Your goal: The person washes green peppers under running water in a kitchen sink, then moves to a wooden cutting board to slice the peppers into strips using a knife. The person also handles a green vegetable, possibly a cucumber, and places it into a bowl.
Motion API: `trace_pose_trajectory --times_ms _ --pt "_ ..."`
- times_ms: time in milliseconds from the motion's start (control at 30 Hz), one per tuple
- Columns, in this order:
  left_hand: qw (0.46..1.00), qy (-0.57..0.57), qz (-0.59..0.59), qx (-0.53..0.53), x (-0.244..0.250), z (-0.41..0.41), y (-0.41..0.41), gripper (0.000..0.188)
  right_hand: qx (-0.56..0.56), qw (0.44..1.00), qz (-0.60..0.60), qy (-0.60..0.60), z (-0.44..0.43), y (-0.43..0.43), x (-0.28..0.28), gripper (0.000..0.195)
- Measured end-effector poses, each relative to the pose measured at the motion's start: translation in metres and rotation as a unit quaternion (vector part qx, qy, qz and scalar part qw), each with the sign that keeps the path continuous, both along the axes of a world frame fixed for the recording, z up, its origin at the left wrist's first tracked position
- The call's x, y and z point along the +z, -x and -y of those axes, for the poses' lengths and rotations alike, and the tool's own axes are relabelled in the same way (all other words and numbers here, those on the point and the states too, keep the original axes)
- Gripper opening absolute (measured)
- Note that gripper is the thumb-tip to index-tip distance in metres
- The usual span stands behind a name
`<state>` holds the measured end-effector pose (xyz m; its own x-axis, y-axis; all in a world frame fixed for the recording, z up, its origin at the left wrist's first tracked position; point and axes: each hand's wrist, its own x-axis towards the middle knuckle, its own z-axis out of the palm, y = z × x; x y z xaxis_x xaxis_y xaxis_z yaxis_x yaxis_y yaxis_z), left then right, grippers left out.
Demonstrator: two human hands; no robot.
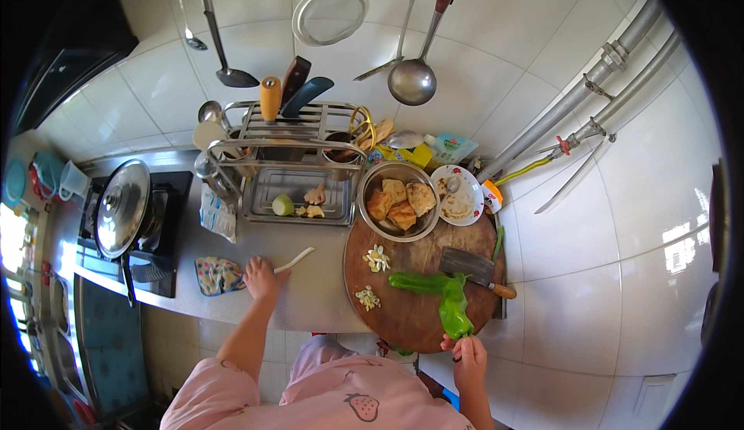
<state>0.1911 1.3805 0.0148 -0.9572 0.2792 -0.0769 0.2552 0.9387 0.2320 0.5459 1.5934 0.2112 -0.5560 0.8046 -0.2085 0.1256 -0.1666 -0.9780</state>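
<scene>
My right hand [467,357] pinches the stem end of a green pepper [454,311] at the near edge of a round wooden chopping board [418,328]. A second long green pepper [415,282] lies on the board and meets the first. A cleaver [468,264] with a wooden handle rests flat behind them. Sliced pale pieces [377,258], perhaps garlic, and a small chopped pile [368,298] sit at the board's left. My left hand [263,279] lies on the metal counter, thumb spread, between a patterned cloth [218,276] and a slim white strip [295,259] of unclear kind.
A steel bowl [363,212] of browned chunks overlaps the board's back edge beside a floral plate [478,197] with a spoon. Behind the counter stands a knife rack [285,165] over a tray [264,194] with ginger. A lidded pan [123,209] is on the stove at left.
</scene>
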Motion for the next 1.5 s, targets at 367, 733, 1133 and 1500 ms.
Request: trace_pose_trajectory --times_ms 367,733,1133,1500 --pt "0.979 -0.126 -0.13 -0.091 -0.017 0.005 0.002 0.028 -0.004 1.0 -0.005 -0.01 0.023 0.044 -0.002 0.029" --pt "0.976 -0.209 0.004 0.063 -0.016 0.013 0.019 0.016 -0.029 0.999 -0.009 -0.012 0.025 0.052 -0.009 0.03" --pt "0.962 -0.271 0.017 0.007 0.039 -0.116 0.038 0.028 -0.068 0.998 -0.016 0.008 0.04 0.038 -0.015 0.03" --pt "0.924 -0.324 -0.143 -0.145 0.031 -0.158 0.039 0.01 -0.068 0.997 0.002 -0.036 0.047 0.014 -0.006 0.024"
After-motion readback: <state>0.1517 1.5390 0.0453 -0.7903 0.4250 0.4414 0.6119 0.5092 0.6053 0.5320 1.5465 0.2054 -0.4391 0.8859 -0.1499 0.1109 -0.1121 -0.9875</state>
